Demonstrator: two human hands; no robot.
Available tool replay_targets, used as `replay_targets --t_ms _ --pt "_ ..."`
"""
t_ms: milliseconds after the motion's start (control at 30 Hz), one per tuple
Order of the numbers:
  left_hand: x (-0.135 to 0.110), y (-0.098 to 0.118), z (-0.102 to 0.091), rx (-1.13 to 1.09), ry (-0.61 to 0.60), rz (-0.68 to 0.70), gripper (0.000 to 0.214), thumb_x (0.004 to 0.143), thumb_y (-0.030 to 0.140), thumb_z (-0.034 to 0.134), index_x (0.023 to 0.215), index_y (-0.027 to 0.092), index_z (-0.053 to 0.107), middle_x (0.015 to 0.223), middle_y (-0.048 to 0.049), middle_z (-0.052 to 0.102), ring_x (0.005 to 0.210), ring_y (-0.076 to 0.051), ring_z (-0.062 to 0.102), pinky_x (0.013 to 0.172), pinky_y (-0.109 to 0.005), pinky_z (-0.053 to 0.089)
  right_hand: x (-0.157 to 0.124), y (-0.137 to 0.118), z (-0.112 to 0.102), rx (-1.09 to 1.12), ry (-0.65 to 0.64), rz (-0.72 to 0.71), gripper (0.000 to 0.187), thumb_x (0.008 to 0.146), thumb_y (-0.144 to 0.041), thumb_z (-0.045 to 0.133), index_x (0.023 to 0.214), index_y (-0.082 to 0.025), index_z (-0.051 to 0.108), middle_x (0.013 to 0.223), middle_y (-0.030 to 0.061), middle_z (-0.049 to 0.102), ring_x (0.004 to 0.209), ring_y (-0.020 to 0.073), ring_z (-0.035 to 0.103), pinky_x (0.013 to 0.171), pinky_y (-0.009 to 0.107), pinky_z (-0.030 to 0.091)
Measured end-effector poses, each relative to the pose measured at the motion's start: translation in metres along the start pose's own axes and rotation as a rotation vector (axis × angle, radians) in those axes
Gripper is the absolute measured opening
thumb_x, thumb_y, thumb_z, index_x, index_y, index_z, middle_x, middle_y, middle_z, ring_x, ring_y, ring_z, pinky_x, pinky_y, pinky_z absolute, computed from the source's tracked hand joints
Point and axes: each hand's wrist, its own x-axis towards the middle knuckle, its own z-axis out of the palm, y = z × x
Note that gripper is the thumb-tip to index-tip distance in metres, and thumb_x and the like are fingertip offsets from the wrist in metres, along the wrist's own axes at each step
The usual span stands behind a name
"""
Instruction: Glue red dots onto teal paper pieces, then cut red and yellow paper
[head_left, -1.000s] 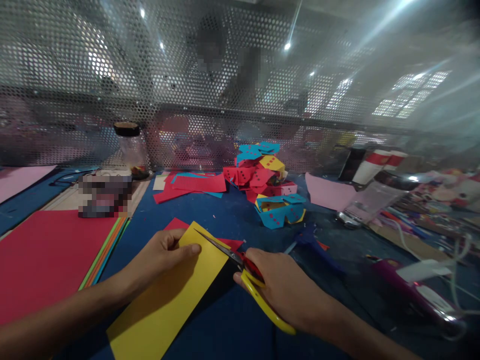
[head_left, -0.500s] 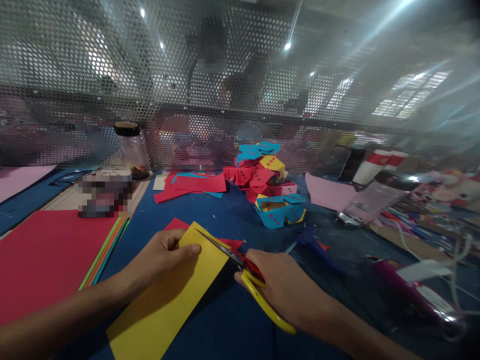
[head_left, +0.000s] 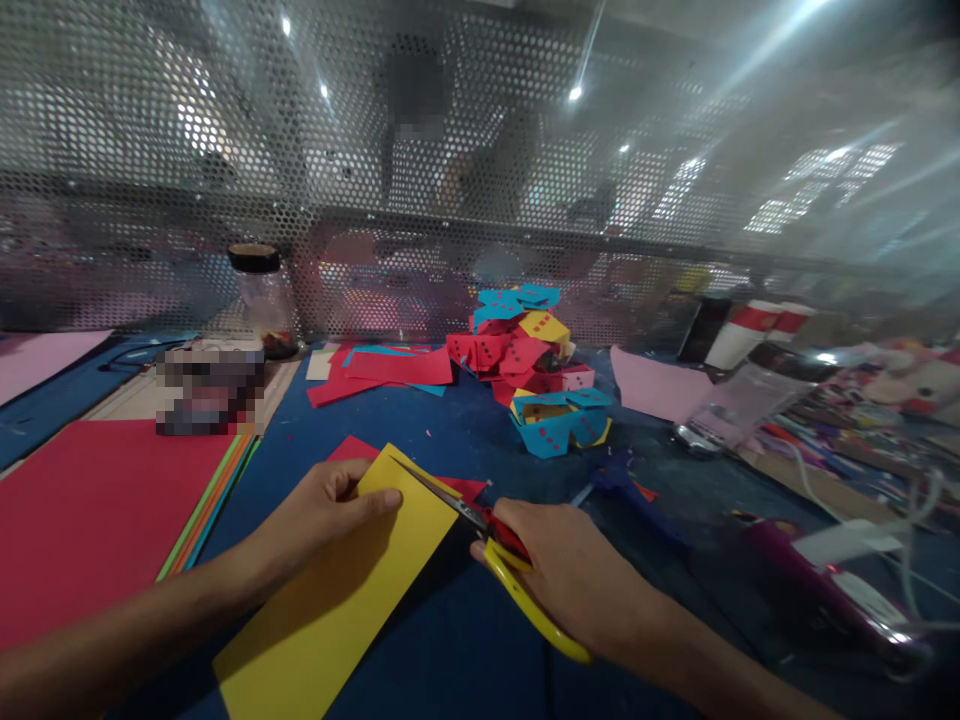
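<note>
My left hand (head_left: pixel 341 505) pinches the far end of a yellow paper strip (head_left: pixel 341 615), thumb on top and fingers underneath. The strip slants down toward the bottom edge of the view. In my right hand (head_left: pixel 566 570) is a pair of scissors (head_left: pixel 525 600) with yellow and red handles. Their blades lie across the strip's far end, tips close to the left thumb, with a narrow sliver of yellow beyond them. Red paper (head_left: pixel 352 447) shows partly from behind the yellow strip on the blue table.
Dotted paper shapes (head_left: pixel 517 350) are piled at the back, with a blue one (head_left: pixel 547 437) in front. A blue-handled tool (head_left: pixel 637 500) lies right of centre. Coloured sheets (head_left: pixel 97 500) fill the left. A jar (head_left: pixel 262 300) stands by the perforated metal screen (head_left: pixel 360 180).
Almost nothing differs. My right hand and the scissors' handles have shifted very slightly; the left hand and yellow strip hold still.
</note>
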Motion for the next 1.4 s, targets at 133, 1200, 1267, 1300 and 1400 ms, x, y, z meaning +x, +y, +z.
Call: replay_targets --t_ms 133,1200,1267,1300,1400 --pt "0.0016 -0.0029 -0.0019 -0.001 -0.012 0.008 0.037 0.062 0.041 0.087 0.083 0.015 0.071 0.072 -0.0027 0.072 0.056 -0.015 0.063 0.052 -0.023 0.044 0.0010 0.0009 0.0011 -0.006 0.022 -0.008 0.027 0.097 -0.038 0.055 0.076 -0.020 0.057 0.074 0.0028 0.071 0.059 0.0167 0.063 0.052 0.027 0.029" --pt "-0.0025 -0.0031 0.0016 0.112 -0.019 0.100 0.039 0.077 0.056 0.074 0.076 0.017 0.068 0.062 0.0003 0.063 0.054 -0.014 0.057 0.053 -0.024 0.043 0.0013 -0.0009 0.0019 0.004 0.020 -0.016 0.025 0.096 -0.040 0.058 0.081 -0.020 0.059 0.077 0.0025 0.070 0.064 0.0183 0.064 0.053 0.027 0.028" --pt "-0.0022 -0.0034 0.0022 0.112 -0.014 0.101 0.040 0.077 0.057 0.073 0.071 0.018 0.066 0.057 0.0018 0.059 0.053 -0.014 0.056 0.052 -0.024 0.043 0.0013 0.0002 0.0039 0.003 0.029 -0.022 0.024 0.096 -0.039 0.058 0.081 -0.020 0.059 0.077 0.0023 0.070 0.063 0.0182 0.063 0.054 0.027 0.027" --pt "-0.0021 -0.0035 0.0024 0.108 -0.017 0.096 0.040 0.077 0.057 0.074 0.071 0.018 0.065 0.057 0.0019 0.059 0.053 -0.014 0.056 0.053 -0.024 0.043 0.0012 0.0007 0.0047 0.004 0.029 -0.026 0.023 0.096 -0.038 0.058 0.082 -0.020 0.059 0.078 0.0022 0.070 0.064 0.0182 0.064 0.054 0.027 0.027" --pt "-0.0023 -0.0037 0.0028 0.093 -0.040 0.087 0.040 0.077 0.057 0.073 0.075 0.017 0.067 0.062 -0.0003 0.063 0.057 -0.015 0.059 0.055 -0.025 0.044 0.0007 0.0012 0.0058 0.000 0.028 -0.032 0.020 0.094 -0.035 0.060 0.081 -0.020 0.059 0.077 0.0019 0.070 0.063 0.0178 0.063 0.054 0.027 0.027"
